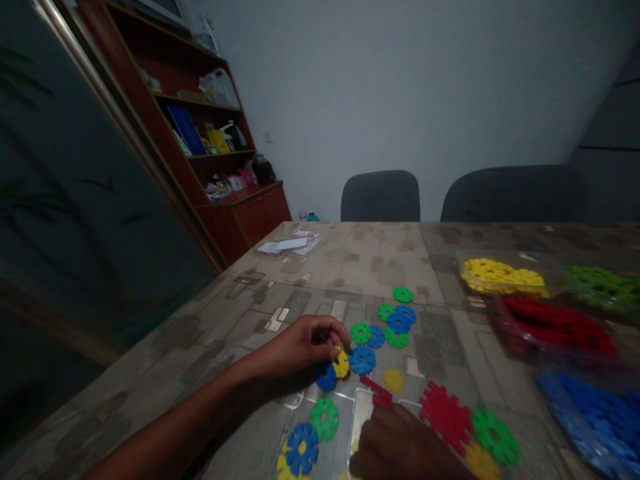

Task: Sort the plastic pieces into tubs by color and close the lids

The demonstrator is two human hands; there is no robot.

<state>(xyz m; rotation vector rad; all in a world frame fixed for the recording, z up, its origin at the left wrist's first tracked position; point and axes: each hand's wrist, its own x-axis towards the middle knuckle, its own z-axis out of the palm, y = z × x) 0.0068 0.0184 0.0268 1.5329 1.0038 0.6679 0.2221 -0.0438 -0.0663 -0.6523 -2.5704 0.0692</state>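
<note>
Flat plastic flower-shaped discs in several colours lie scattered on the patterned table. My left hand rests on the table with its fingers pinched on a yellow disc, which touches a blue disc. My right hand sits low at the bottom edge, fingers curled, holding a red disc by its edge. Beside it lie a large red disc, a green disc and a blue disc. A cluster of green and blue discs lies just beyond my left hand.
Clear trays at the right hold sorted discs: yellow, green, red, blue. A small plastic packet lies at the far left of the table. Two grey chairs stand behind it, a wooden shelf at left.
</note>
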